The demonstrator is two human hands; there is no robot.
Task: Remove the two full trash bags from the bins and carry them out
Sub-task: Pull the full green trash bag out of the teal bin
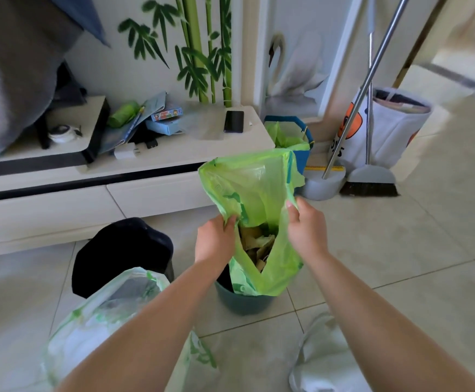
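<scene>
Sitting in the small round teal plastic bin (242, 302) on the floor, the thin green plastic trash bag (254, 193) looks soft, light and easily torn, so the left hand (216, 240) and right hand (305, 226), each grip pinching its loose rim, seem well placed.

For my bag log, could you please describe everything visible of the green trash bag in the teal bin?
The green trash bag is thin, translucent plastic with darker green print, mouth open and held up. Its lower part sits in the teal bin; yellowish scraps show inside. The left hand grips one edge, the right hand pinches the other.
</scene>
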